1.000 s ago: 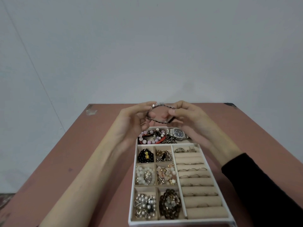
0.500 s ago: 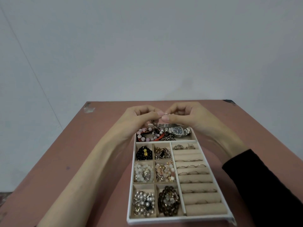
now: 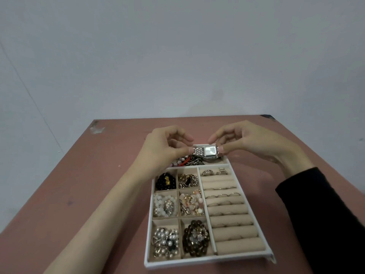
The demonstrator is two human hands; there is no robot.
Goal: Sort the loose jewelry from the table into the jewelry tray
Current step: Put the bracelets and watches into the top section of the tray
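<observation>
watch near far edge of jewelry tray

head-worn view looks forward and down, close over the table.

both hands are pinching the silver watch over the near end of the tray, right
Not the near end: the head view shows the left hand and right hand pinching the silver watch over the far end of the tray.
</observation>
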